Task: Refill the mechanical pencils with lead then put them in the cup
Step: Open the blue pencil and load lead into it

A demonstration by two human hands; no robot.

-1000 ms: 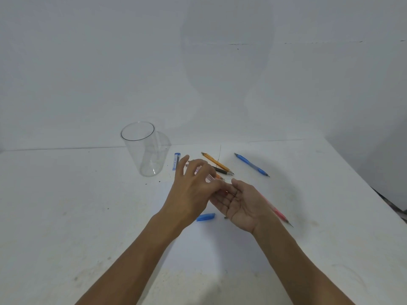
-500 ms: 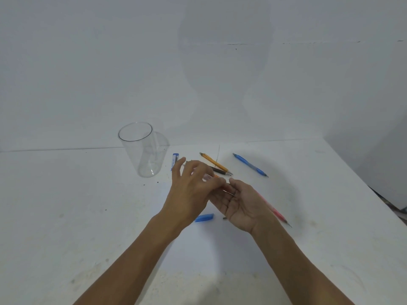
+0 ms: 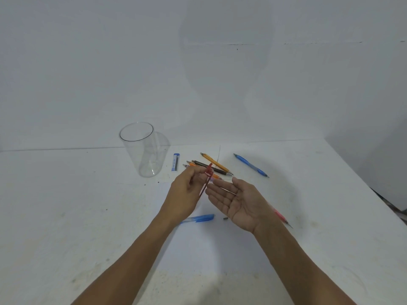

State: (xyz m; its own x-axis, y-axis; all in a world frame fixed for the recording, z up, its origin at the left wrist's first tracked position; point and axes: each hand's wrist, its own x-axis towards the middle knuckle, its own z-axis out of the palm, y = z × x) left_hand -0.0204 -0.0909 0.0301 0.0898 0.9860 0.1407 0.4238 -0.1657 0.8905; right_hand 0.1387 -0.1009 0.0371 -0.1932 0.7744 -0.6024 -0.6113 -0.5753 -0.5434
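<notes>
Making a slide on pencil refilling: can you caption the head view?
Left hand pinches a slim red case by the open right hand; pencils lie beside an empty clear cup.

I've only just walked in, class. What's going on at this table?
A person is partway through refilling mechanical pencils. The left hand pinches a slim red item; I can't tell whether it is a pencil or a lead tube. The right hand waits beside it, open and palm up. The clear cup stands empty on the white table. A cluster of orange and black pencils, a blue pencil and a blue lead case lie loose on the table.
</notes>
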